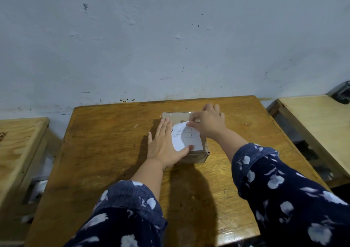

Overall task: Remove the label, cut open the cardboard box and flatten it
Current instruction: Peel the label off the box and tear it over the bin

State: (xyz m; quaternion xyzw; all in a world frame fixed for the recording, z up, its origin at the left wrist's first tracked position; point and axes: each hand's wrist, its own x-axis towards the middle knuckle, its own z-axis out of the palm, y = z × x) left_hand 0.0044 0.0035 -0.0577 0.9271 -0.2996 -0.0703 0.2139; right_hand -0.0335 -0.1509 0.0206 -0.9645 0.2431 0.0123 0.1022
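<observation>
A small brown cardboard box (197, 156) sealed with clear tape sits near the middle of a wooden table (106, 152). A white printed label (186, 137) lies on its top, with the far edge curled up off the box. My left hand (163, 145) lies flat on the box's left side, fingers spread, thumb resting on the label's near edge. My right hand (207, 120) pinches the label's lifted far corner between thumb and fingers. Both forearms wear dark blue sleeves with white flowers.
A grey-blue wall stands right behind the table. A lighter wooden table (320, 125) is on the right with a dark object (341, 93) on its far corner. Another wooden surface (20, 142) is on the left. A small scrap (135, 126) lies on the table left of the box.
</observation>
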